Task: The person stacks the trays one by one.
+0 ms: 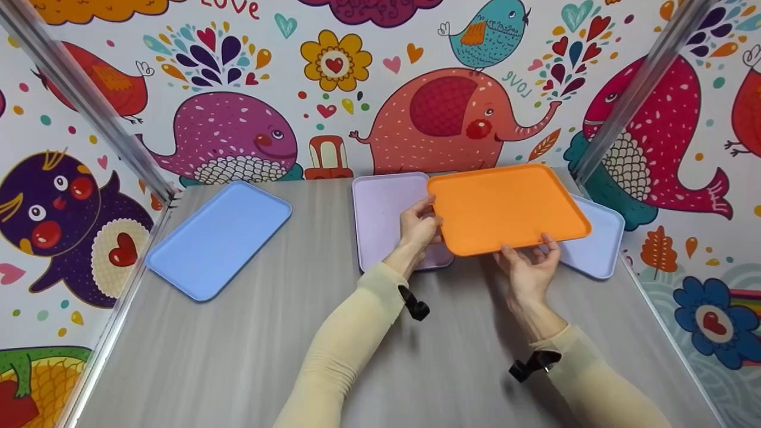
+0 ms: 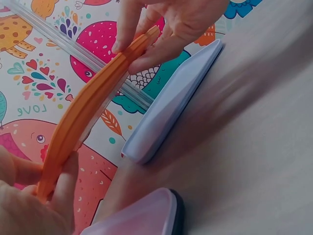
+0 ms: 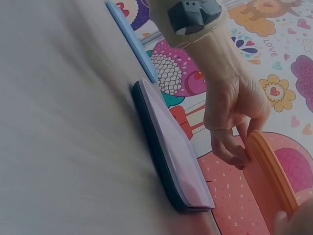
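Observation:
Both hands hold an orange tray (image 1: 505,208) up off the table. The left hand (image 1: 419,229) pinches its left end, thumb on one face and fingers on the other, as the left wrist view shows. At the near right edge, the right hand (image 1: 529,270) grips between thumb and fingers. Layered lines run along the tray's rim (image 2: 88,105); I cannot tell whether more than one tray is stacked there. Behind the left hand lies a lilac tray (image 1: 380,217), with a dark tray (image 3: 154,142) under it. A pale periwinkle tray (image 1: 594,238) lies partly hidden behind the orange one.
A blue tray (image 1: 220,238) lies slanted at the table's left side. The grey wood-grain table (image 1: 250,356) meets walls printed with cartoon animals. Metal posts (image 1: 648,89) stand at the back corners. Black wrist mounts (image 1: 414,303) sit on both sleeves.

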Demonstrator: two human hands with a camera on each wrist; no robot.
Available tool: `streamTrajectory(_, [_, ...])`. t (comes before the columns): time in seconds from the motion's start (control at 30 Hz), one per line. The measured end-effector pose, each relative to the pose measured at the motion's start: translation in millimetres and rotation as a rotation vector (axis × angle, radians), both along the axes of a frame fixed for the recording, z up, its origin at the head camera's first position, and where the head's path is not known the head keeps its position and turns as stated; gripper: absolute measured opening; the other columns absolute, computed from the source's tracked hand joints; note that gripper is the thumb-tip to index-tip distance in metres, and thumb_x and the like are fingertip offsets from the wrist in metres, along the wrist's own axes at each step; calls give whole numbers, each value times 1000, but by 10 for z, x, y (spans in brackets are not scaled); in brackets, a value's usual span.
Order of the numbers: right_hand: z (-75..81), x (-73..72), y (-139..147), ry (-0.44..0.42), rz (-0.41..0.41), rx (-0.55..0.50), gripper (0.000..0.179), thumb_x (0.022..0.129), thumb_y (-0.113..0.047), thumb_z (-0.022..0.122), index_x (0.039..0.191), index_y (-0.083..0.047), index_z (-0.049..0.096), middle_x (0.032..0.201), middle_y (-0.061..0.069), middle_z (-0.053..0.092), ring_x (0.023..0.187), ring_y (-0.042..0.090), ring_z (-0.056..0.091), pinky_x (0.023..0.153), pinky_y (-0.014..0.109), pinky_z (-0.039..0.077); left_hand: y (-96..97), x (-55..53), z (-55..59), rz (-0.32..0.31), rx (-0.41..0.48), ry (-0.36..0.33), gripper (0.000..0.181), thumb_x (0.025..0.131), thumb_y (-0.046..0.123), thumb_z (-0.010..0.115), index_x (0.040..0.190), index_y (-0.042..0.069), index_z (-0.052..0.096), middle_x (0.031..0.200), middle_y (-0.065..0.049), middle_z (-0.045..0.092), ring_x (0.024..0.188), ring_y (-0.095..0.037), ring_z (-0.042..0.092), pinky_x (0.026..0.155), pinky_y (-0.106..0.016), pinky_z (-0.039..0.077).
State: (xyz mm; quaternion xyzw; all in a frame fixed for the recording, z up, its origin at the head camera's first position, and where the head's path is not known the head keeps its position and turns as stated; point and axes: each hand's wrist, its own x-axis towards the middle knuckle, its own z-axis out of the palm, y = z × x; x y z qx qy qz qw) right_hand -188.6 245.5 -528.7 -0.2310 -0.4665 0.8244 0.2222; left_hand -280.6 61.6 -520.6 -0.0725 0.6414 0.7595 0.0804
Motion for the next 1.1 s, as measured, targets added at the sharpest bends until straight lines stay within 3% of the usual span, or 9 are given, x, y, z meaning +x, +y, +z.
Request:
streamTrajectory(0.3, [-17,-84,124,-64,34,27,78,92,26,66,143,-27,40,123,0,42,90,17,64,68,27,68,9,30,-21,-9,14,3,64,96,-4,68,155,17,68,145,-14,70,93,-17,69,62,-31,64])
streamTrajectory(0.47, [32,-93,271,-61,127,29,74,96,20,68,145,-29,41,127,-1,45,97,15,64,72,28,69,-131,-55,16,-46,46,26,56,95,-6,70,149,11,69,147,-18,66,96,-19,71,73,-35,71])
streamTrajectory(0.6, [60,-25,416,-55,230,32,71,98,17,70,146,-29,46,128,0,51,90,15,70,72,29,70,-348,-146,82,-84,77,29,52,99,-6,66,149,7,67,143,-20,64,92,-22,73,77,-37,72])
streamTrajectory(0.73, [62,52,585,-6,358,40,66,102,14,67,150,-27,49,123,-2,63,91,13,75,73,28,69,-581,-222,177,-190,80,39,48,105,2,67,153,8,64,142,-19,66,95,-19,71,75,-35,71])
streamTrajectory(0.9, [54,60,728,94,502,66,65,102,17,63,154,-20,52,119,-2,74,92,14,80,74,30,70,-832,-307,284,-392,55,58,47,112,17,67,158,10,62,152,-17,67,105,-19,74,75,-31,69])
streamTrajectory(1.0, [65,30,765,103,556,113,65,102,18,62,156,-19,54,121,-2,76,95,14,81,74,31,71,-938,-345,326,-497,43,70,50,113,19,66,162,13,59,157,-16,65,115,-21,76,79,-31,70])
streamTrajectory(1.1, [100,-19,784,89,614,154,67,103,17,61,160,-18,52,126,-3,75,102,14,80,79,33,71,-1007,-376,359,-556,22,103,53,113,19,66,165,15,56,163,-16,62,124,-23,75,83,-32,70])
